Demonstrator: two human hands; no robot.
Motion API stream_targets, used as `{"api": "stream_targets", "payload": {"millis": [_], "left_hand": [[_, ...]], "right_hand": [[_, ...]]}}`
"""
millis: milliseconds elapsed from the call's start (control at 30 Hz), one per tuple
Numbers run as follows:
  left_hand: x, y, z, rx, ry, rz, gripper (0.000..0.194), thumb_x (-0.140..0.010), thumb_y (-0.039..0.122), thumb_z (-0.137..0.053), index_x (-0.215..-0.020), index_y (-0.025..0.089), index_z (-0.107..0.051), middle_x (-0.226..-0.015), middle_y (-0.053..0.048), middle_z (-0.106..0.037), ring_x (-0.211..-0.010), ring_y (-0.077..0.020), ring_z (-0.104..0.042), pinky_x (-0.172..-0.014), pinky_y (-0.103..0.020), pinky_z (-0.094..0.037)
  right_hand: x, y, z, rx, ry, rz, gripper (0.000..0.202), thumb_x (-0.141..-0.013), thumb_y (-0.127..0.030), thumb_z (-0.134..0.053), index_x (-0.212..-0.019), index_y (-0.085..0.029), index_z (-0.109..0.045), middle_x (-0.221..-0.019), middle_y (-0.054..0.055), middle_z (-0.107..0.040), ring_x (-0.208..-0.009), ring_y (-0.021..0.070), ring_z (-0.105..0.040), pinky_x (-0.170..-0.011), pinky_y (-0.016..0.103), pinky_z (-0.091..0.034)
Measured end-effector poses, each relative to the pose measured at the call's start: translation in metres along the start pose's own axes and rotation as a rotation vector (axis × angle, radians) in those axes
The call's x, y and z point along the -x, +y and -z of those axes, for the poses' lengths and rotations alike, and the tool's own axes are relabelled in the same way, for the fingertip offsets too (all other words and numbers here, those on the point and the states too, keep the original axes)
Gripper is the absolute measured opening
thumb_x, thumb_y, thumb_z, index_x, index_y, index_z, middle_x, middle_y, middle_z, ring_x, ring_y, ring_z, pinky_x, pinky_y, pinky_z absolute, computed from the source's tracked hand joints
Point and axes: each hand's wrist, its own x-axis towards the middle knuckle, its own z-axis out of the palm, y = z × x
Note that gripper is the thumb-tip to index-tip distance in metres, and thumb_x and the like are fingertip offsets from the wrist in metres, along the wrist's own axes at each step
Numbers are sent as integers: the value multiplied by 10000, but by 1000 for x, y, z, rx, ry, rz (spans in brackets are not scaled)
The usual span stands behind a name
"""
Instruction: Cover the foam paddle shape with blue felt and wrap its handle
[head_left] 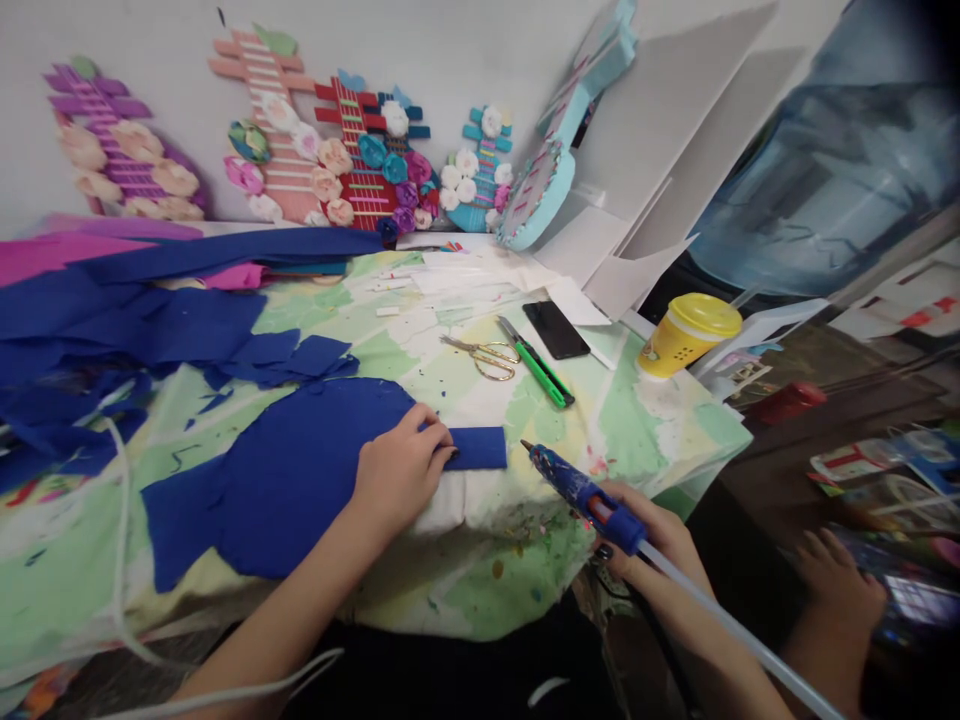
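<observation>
A large rounded blue piece (292, 480) lies flat near the table's front edge, a blue strip (480, 448) sticking out at its right side. My left hand (405, 460) rests where the strip meets the round piece, fingers pressed together on the strip. In my right hand (637, 540) is a blue glue gun (585, 497), its tip pointing up and left, a little right of the strip's end and apart from it. A long translucent glue stick (735, 625) runs out of the back of the gun.
Gold scissors (491, 358), a green cutter (541, 368), a black phone (556, 330) and a yellow-lidded cup (686, 335) lie or stand beyond. Blue scraps (172, 330) cover the left; decorated guitar shapes (360, 160) line the wall. Another person's hand (840, 590) is at right.
</observation>
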Motion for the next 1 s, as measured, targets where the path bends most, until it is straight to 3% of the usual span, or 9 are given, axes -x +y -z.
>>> {"api": "stream_targets", "payload": {"millis": [200,467,567,667,733,800,867,1000], "left_hand": [[2,0,-2,-22,16,-40,127,-866,253,-554,-819,216,-666,-1015,-15,-638,-669,-149,-603,-490,-243,-303],[-9,5,10,22,-104,-48,60,-837,183,-574,-864,206,-623,-1005,-39,-620,-861,-208,-612,-592,-272,-419],[-17,5,8,68,-104,-172,173,-777,65,-571,-888,194,-603,-963,-57,-632,-945,-242,-568,-689,-314,-450],[-26,2,1,216,-87,-323,295,-718,-51,-493,-874,181,-588,-871,-44,-641,-879,-207,-556,-754,-321,-447],[-30,2,-3,339,-117,-349,257,-740,-25,-497,-876,177,-579,-824,-28,-634,-810,-177,-562,-734,-299,-446],[-32,4,-7,388,-161,-339,122,-787,109,-578,-892,172,-574,-817,-27,-625,-773,-172,-565,-695,-288,-440],[-34,7,-9,361,-199,-337,182,-768,242,-664,-908,165,-575,-841,-34,-621,-772,-180,-564,-683,-290,-431],[-38,12,-10,340,-270,-335,186,-710,193,-695,-871,172,-603,-804,-15,-626,-752,-169,-562,-676,-270,-415]], "right_hand": [[-3,-8,-1,-36,1,-5,261,-750,-357,-646,-973,-222,-647,-677,-8,-660,-573,159,-591,-530,220,-439],[0,-4,0,-38,54,-36,281,-736,-390,-645,-936,-192,-655,-669,4,-630,-517,144,-534,-485,233,-405],[1,-3,-2,-61,73,-60,294,-730,-382,-652,-947,-183,-647,-640,-5,-598,-481,126,-487,-456,232,-380],[2,-2,-3,-79,72,-72,296,-733,-369,-650,-961,-181,-638,-627,-13,-575,-469,118,-463,-451,233,-373],[3,-1,-2,-78,59,-76,288,-737,-355,-653,-967,-184,-636,-612,-19,-565,-474,118,-462,-456,230,-371],[4,0,-2,-79,56,-72,282,-737,-336,-656,-977,-189,-638,-638,-12,-586,-496,123,-483,-466,228,-376],[4,0,-2,-94,66,-69,277,-738,-333,-647,-975,-190,-644,-691,3,-619,-523,132,-511,-471,227,-388],[2,-2,-4,-107,101,-68,281,-719,-349,-643,-948,-188,-655,-694,8,-631,-540,148,-543,-481,231,-415]]}}
